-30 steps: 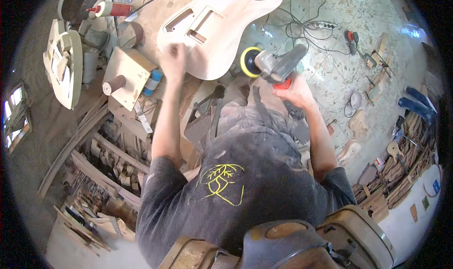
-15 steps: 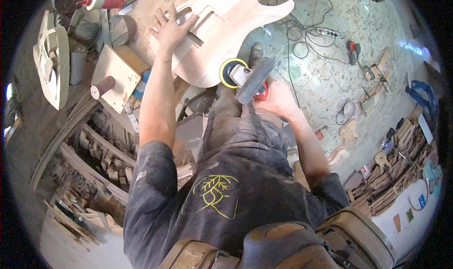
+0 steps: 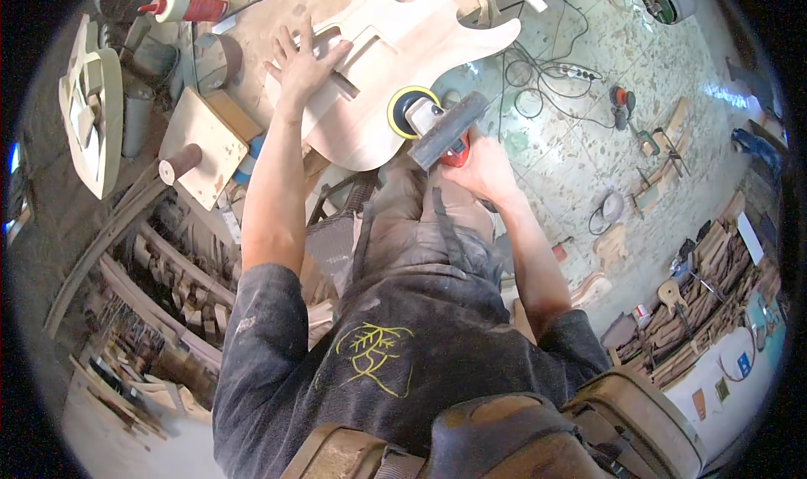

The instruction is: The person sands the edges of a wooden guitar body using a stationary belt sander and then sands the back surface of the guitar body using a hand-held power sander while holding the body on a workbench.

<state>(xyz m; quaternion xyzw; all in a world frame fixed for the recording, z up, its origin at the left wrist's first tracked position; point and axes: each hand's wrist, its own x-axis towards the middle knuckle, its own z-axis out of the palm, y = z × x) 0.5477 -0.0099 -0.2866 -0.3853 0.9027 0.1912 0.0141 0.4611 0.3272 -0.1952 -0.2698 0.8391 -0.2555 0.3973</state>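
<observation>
A pale wooden electric guitar body [image 3: 366, 126] with routed cavities lies on the bench at the top middle. My left hand [image 3: 304, 71] rests on it beside the cavities, fingers spread. My right hand [image 3: 481, 172] is wrapped around the red grip of a power sander [image 3: 429, 119]. Its round, yellow-rimmed pad [image 3: 412, 111] overlaps the body's right-hand edge in view; whether it touches the wood I cannot tell. A dark grey bar-like piece [image 3: 448, 132] crosses the sander and hides part of it.
Left of the body are a glue bottle [image 3: 192, 7], a board with a cylindrical roller [image 3: 180, 164] and another cut wooden body [image 3: 91, 109]. Cables [image 3: 546, 75] and a red-and-black tool [image 3: 621, 100] lie on the tiled floor at right. Wood scraps [image 3: 714, 285] are stacked at lower right.
The sander in my right hand has moved slightly up and left, its pad now further over the guitar body. My left hand stays on the wood. The whole view has shifted a little.
</observation>
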